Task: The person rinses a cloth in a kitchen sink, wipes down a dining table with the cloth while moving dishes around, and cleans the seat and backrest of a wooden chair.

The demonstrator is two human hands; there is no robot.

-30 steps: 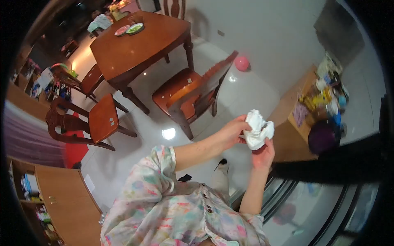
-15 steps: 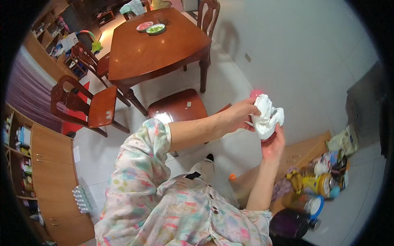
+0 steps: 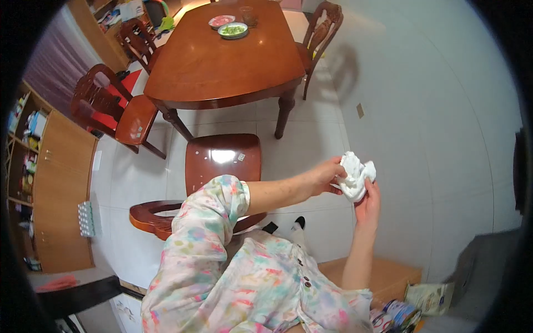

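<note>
A crumpled white cloth (image 3: 355, 180) is held up between my two hands, right of the middle of the view. My left hand (image 3: 327, 176) pinches its left edge with thumb and fingers. From below and to the right, my right hand (image 3: 367, 204) grips the cloth's lower right side, thumb against it. Part of the fingers is hidden by the cloth.
The wooden table (image 3: 233, 61) ahead bears a plate of green food (image 3: 232, 30), a plate of pink food (image 3: 221, 21) and a glass (image 3: 249, 16). A chair (image 3: 222, 161) stands before me, more around the table. Cabinet (image 3: 64, 183) at left; box with packages (image 3: 383, 277) at lower right; wall at right.
The view has turned to the right, so table and chairs lie more centrally and the box has dropped to the lower edge. Both hands still hold the white cloth.
</note>
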